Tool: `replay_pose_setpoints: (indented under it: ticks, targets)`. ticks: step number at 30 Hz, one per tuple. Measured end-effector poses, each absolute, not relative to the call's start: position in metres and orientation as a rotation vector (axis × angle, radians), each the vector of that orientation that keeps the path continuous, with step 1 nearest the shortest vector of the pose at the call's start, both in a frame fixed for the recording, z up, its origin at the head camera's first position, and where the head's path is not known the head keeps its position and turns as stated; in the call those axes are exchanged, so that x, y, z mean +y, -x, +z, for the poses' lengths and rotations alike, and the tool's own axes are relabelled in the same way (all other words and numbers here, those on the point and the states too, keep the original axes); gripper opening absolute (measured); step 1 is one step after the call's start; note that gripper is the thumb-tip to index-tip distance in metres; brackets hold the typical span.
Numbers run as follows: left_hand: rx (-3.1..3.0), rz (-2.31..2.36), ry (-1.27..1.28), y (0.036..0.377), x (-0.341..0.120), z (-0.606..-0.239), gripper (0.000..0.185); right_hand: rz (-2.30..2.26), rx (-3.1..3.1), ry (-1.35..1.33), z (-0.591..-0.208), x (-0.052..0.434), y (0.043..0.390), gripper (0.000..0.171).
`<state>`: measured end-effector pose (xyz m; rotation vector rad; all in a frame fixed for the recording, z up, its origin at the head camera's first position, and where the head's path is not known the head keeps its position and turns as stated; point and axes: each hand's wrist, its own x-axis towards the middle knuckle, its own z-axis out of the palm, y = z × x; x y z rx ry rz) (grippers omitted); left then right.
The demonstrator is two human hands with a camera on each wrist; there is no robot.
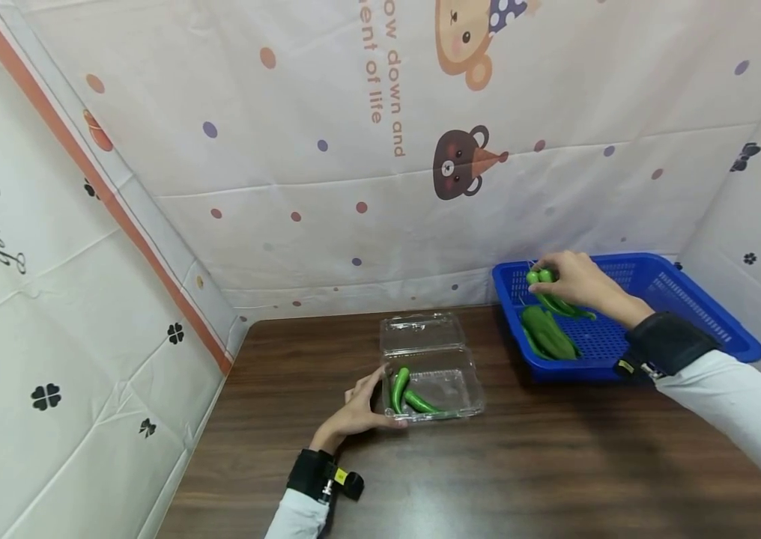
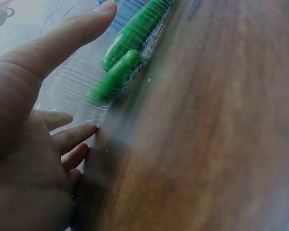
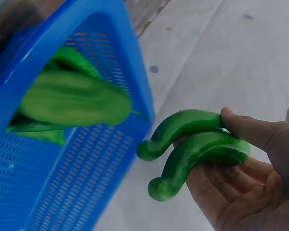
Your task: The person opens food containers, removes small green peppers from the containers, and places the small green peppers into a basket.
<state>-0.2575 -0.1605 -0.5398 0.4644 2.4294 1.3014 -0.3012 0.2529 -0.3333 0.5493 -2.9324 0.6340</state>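
Right wrist view: right hand [image 3: 250, 173] pinching two curved green peppers [image 3: 192, 147] above blue basket [image 3: 77, 159], loose grip, likely slip; left hand [image 1: 360, 408] spread against clear clamshell box [image 1: 434, 385] on bench [image 1: 556, 464], prone to sliding.

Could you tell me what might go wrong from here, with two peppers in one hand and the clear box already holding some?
The right hand holds two green peppers in a loose finger grip, so one might slip out. The clear box already holds two peppers, so space could be tight. It looks light; only the left hand steadies it, so it might slide.
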Motion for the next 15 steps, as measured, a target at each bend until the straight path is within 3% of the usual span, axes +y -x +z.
replay_pose_setpoints:
  ticks: [15]
  targets:
    - [2.437,1.298,-0.467,0.256,-0.160,-0.538,0.116,0.671,-3.080,-0.551,-0.367,0.263,0.308,0.039]
